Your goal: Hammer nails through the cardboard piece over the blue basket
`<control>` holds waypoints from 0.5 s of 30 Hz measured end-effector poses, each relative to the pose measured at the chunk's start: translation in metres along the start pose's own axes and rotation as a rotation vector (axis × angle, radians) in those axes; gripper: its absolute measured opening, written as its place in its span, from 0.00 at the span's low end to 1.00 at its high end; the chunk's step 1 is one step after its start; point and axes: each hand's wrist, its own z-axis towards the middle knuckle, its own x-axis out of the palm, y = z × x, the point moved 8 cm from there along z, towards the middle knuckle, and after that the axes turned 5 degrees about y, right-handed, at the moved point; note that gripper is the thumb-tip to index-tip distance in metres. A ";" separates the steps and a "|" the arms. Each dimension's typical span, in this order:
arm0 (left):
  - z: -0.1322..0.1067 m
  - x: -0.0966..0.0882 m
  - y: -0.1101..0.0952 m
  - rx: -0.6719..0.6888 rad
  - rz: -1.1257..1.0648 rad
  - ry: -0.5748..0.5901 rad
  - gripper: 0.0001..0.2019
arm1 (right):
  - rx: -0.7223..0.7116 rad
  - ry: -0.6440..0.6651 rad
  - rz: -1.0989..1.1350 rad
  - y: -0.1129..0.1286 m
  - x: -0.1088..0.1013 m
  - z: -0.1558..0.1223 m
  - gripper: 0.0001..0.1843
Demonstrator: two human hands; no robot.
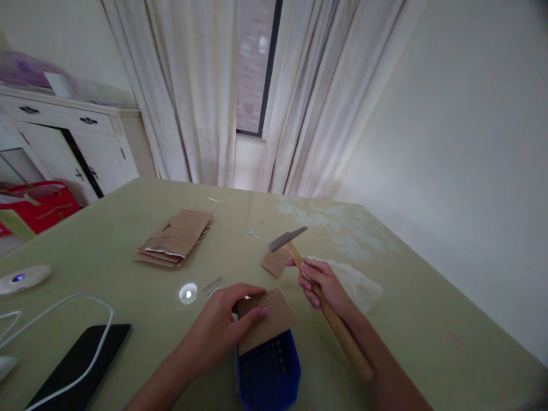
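Note:
My left hand (233,314) grips a piece of brown cardboard (272,322) with rows of small holes, thumb on top of it. The cardboard lies over the far end of a blue plastic basket (269,374) with a perforated bottom. In my right hand (323,282) is a hammer (338,325), its wooden handle running back along my forearm and its metal head raised above the table. Behind the hammer rests a smaller piece of perforated cardboard (274,264). Several thin nails (214,283) lie just beyond my left hand, by a small clear round dish (188,293).
A stack of perforated cardboard (177,237) sits at the back left of the green-covered table (411,319). Clear plastic film (357,282) lies beyond my right hand. A black tablet (81,365), a white cable (96,302) and a white oval device (25,279) are at the left.

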 end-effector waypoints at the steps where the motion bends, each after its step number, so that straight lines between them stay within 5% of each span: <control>1: 0.002 -0.004 0.004 -0.013 -0.034 -0.007 0.17 | 0.003 -0.005 0.022 -0.010 -0.004 0.008 0.34; 4: 0.007 -0.032 0.023 -0.057 0.019 -0.132 0.20 | 0.027 -0.022 0.071 -0.034 -0.014 0.016 0.35; 6: 0.008 -0.059 0.039 -0.114 0.278 -0.269 0.20 | 0.046 -0.028 0.101 -0.044 -0.019 0.014 0.34; 8: 0.009 -0.075 0.058 -0.223 0.558 -0.274 0.17 | 0.058 -0.035 0.129 -0.050 -0.022 0.012 0.34; 15: 0.012 -0.079 0.080 -0.285 0.708 -0.192 0.10 | 0.081 -0.019 0.199 -0.057 -0.017 0.012 0.33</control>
